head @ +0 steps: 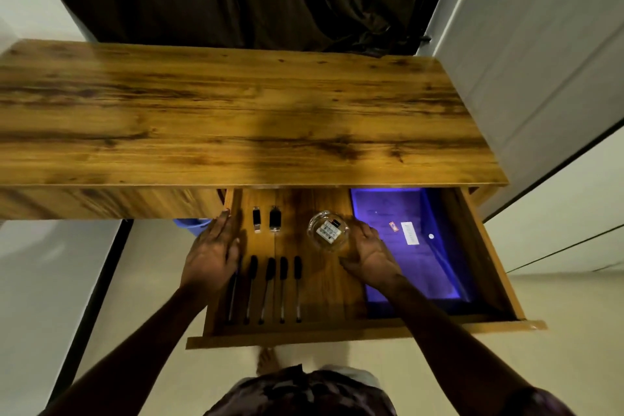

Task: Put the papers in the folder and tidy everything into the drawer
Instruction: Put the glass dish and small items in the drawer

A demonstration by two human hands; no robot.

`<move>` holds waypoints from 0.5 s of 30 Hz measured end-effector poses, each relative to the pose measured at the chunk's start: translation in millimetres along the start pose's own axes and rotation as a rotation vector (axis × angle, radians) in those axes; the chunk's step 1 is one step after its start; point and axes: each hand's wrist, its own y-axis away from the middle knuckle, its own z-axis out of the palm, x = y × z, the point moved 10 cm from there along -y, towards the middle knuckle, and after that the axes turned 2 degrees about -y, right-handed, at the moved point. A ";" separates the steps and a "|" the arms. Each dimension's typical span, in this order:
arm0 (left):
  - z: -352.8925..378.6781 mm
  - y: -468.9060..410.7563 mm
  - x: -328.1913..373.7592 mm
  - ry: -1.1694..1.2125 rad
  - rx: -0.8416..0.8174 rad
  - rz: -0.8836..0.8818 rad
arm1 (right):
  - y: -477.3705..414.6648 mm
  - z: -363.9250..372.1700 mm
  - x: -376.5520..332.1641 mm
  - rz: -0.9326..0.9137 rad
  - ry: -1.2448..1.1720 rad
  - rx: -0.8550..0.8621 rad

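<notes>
Lower centre, the drawer (337,334) stands pulled out with the purple folder (415,257) lying flat in its right part, while the left hand (211,253) and right hand (369,255) hover open-fingered over it and would best clear the contents before pushing the front evenly.

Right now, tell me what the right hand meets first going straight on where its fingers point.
Probably nothing: the right hand points between the glass dish and the purple folder, deeper into the drawer under the desk top. It might graze the dish.
</notes>
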 end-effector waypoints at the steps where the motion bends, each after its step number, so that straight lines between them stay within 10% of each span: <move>1: -1.0 7.1 2.0 0.000 0.004 -0.019 | 2.9 -1.5 1.7 -0.011 0.020 0.001; 15: 18.0 119.9 86.4 -0.063 0.150 -0.069 | 88.0 -20.9 48.1 0.006 0.005 -0.087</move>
